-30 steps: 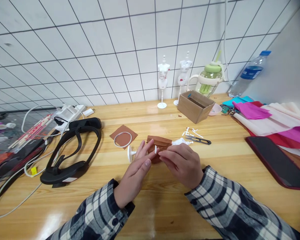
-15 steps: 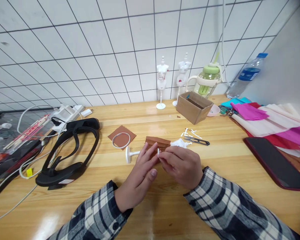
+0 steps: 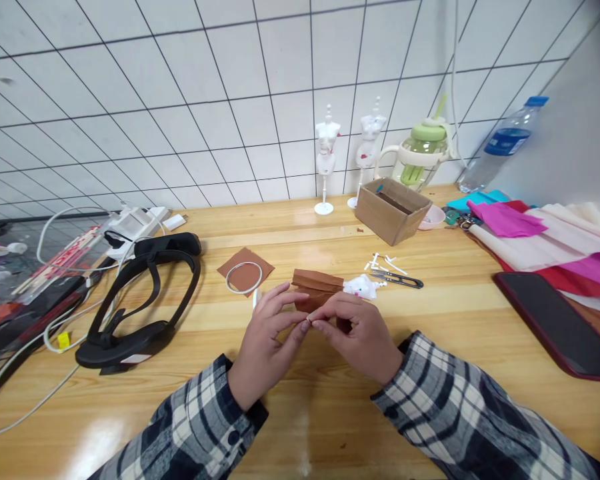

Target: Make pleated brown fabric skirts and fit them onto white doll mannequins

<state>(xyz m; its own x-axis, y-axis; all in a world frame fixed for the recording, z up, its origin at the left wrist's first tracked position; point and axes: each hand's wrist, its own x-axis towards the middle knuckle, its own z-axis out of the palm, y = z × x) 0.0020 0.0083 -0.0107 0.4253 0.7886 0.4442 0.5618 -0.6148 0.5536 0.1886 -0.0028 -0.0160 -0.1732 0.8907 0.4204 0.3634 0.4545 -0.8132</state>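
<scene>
My left hand [image 3: 270, 333] and my right hand [image 3: 357, 337] meet with thumbs and fingertips pinched together. Between them is a small white strip [image 3: 309, 321], mostly covered by the fingers. Just beyond lies a miniature white dress form [image 3: 360, 286] on its side, its lower body wrapped in brown fabric [image 3: 317, 280]. Its base [image 3: 257, 297] shows partly behind my left hand. Left of it, a white ring [image 3: 243, 279] rests on a brown fabric square [image 3: 249, 256]. Thread snips [image 3: 400, 279] and several short white strips [image 3: 375, 263] lie to the right of the dress form.
Two small dress forms [image 3: 326, 160] stand by the wall, near a cardboard box [image 3: 393, 212], a green-lidded jug [image 3: 427, 153] and a leaning bottle [image 3: 505, 147]. Fabric pieces [image 3: 580, 240] and a phone [image 3: 555, 323] lie right. A black headset [image 3: 145, 307] and cables [image 3: 45, 327] occupy the left.
My left thumb and forefinger have closed on the white strip, which only my right fingers held before. Both hands have come together slightly nearer to me. The view has shifted a little.
</scene>
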